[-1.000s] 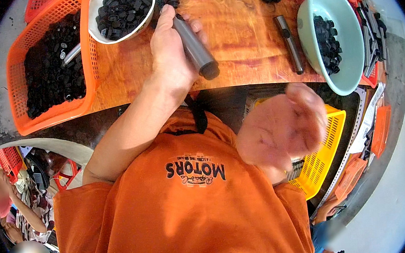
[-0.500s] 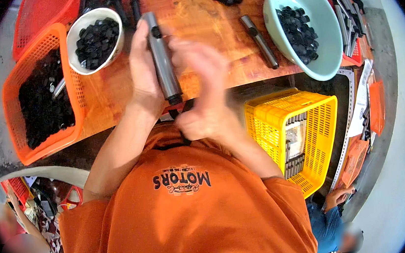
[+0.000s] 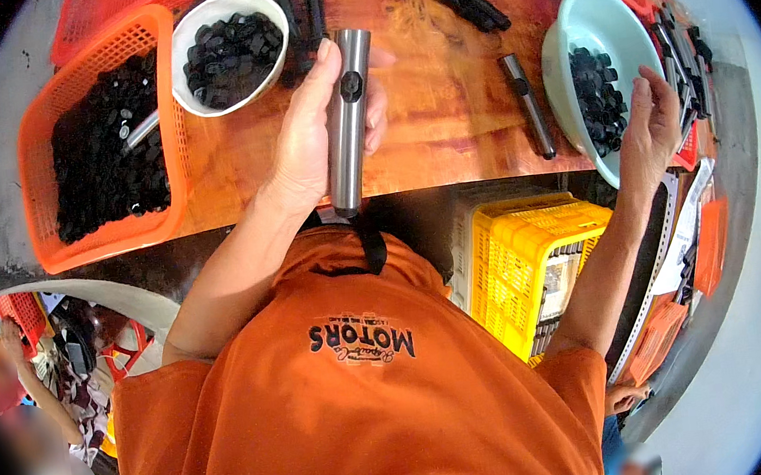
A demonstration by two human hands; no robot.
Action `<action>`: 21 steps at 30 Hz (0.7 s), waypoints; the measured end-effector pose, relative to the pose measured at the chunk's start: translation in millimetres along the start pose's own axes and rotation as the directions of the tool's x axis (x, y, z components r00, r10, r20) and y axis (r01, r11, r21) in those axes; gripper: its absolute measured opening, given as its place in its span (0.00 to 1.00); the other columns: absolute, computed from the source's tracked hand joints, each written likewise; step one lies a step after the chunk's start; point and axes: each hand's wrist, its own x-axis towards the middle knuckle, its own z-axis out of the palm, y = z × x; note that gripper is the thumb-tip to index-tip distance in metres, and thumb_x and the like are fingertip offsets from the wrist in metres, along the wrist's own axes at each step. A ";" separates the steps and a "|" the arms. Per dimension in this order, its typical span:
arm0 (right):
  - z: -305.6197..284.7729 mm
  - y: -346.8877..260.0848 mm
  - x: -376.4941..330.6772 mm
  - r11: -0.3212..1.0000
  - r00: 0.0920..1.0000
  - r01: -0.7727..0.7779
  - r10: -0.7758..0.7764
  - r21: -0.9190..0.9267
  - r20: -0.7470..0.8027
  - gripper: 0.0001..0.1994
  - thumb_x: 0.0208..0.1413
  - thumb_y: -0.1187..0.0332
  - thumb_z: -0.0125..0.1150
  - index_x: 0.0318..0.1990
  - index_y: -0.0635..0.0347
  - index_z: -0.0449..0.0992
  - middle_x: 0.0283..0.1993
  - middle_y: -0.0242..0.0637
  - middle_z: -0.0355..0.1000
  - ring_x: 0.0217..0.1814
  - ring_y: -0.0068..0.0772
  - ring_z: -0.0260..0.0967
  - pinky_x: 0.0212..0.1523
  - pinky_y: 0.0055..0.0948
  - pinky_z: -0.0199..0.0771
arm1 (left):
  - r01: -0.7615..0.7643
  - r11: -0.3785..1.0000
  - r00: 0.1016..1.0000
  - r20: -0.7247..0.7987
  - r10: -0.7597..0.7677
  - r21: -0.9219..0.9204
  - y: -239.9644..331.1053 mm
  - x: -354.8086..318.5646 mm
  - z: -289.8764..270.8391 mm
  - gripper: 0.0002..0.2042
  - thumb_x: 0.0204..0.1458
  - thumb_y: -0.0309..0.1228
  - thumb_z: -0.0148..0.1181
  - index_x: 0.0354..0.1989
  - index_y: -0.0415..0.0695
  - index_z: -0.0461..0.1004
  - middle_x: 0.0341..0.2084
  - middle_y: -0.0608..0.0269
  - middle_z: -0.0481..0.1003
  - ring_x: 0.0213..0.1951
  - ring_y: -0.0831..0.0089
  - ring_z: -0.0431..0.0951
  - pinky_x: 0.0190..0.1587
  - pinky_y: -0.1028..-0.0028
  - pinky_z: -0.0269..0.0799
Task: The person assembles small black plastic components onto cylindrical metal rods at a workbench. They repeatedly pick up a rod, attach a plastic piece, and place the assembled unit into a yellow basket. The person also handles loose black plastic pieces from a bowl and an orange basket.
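Right hand [image 3: 653, 125] away from tube [image 3: 349, 143], at mint bowl [image 3: 627, 37]

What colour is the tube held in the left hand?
The tube is shiny grey with black parts; best seen in the head view.

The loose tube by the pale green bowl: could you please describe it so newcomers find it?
On the wooden table, find the pale green bowl at right. Just left of it is a grey tube, lying loose, unlike the held tube in the left hand.
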 end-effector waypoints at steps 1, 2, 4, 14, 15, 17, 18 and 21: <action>1.0 -7.9 3.4 0.999 1.000 0.027 -0.027 -0.026 0.002 0.14 0.61 0.64 0.55 0.49 0.63 0.74 0.43 0.37 0.74 0.43 0.25 0.70 0.44 0.25 0.71 | 0.002 1.000 1.000 -0.002 -0.002 -0.006 -0.3 1.1 -1.3 0.26 0.64 0.53 0.33 0.45 0.43 0.70 0.17 0.69 0.65 0.18 0.79 0.64 0.21 0.81 0.60; 2.1 -11.8 8.4 0.995 0.997 0.075 -0.073 -0.067 0.031 0.14 0.61 0.64 0.55 0.49 0.63 0.74 0.43 0.38 0.73 0.44 0.28 0.71 0.43 0.26 0.72 | -0.015 1.000 0.999 -0.028 0.015 0.000 -1.3 2.2 -0.2 0.25 0.64 0.51 0.31 0.41 0.43 0.71 0.17 0.69 0.65 0.17 0.79 0.64 0.20 0.80 0.59; 11.7 -10.4 17.4 0.989 0.990 0.108 -0.098 -0.105 0.097 0.14 0.60 0.64 0.56 0.49 0.63 0.74 0.44 0.40 0.73 0.46 0.31 0.71 0.43 0.29 0.72 | 0.002 1.000 0.999 -0.043 -0.002 -0.016 -3.8 -0.9 -4.0 0.25 0.64 0.51 0.32 0.40 0.43 0.71 0.17 0.69 0.65 0.17 0.79 0.63 0.20 0.80 0.59; 66.2 -45.9 35.6 0.955 0.893 0.250 -0.290 0.157 0.343 0.12 0.58 0.65 0.58 0.45 0.63 0.75 0.42 0.42 0.75 0.42 0.36 0.74 0.43 0.30 0.73 | 0.068 0.998 0.976 -0.207 -0.067 -0.003 -15.0 -26.4 -16.6 0.22 0.63 0.51 0.37 0.38 0.44 0.69 0.16 0.66 0.65 0.14 0.77 0.63 0.17 0.78 0.61; 79.1 -75.1 28.0 0.927 0.847 0.319 -0.373 0.200 0.379 0.12 0.57 0.65 0.58 0.44 0.63 0.75 0.41 0.42 0.75 0.42 0.36 0.74 0.43 0.30 0.73 | 0.081 0.997 0.973 -0.214 -0.083 -0.018 -13.3 -31.1 -16.0 0.22 0.63 0.51 0.37 0.38 0.44 0.68 0.15 0.66 0.65 0.14 0.77 0.63 0.18 0.79 0.60; 106.0 -122.0 14.1 0.868 0.746 0.330 -0.481 0.371 0.461 0.11 0.57 0.70 0.57 0.47 0.62 0.75 0.42 0.37 0.74 0.44 0.29 0.73 0.47 0.26 0.71 | 0.115 0.993 0.957 -0.265 -0.119 -0.029 -14.2 -38.8 -16.6 0.22 0.63 0.51 0.37 0.37 0.44 0.68 0.15 0.67 0.65 0.14 0.77 0.63 0.17 0.79 0.59; 120.3 -146.4 9.4 0.822 0.686 0.399 -0.561 0.406 0.463 0.11 0.56 0.71 0.57 0.45 0.62 0.75 0.41 0.39 0.73 0.43 0.33 0.73 0.46 0.29 0.72 | 0.138 0.990 0.950 -0.281 -0.137 -0.018 -16.4 -41.7 -18.8 0.22 0.63 0.52 0.38 0.37 0.45 0.68 0.15 0.67 0.65 0.14 0.78 0.63 0.17 0.79 0.58; 163.4 -211.2 0.8 0.759 0.484 0.460 -0.649 0.461 0.586 0.10 0.56 0.68 0.51 0.35 0.65 0.75 0.34 0.48 0.73 0.34 0.46 0.72 0.35 0.38 0.72 | 0.159 0.987 0.946 -0.283 -0.161 -0.030 -18.4 -49.7 -25.9 0.22 0.62 0.52 0.39 0.36 0.46 0.69 0.15 0.68 0.65 0.14 0.79 0.62 0.17 0.79 0.58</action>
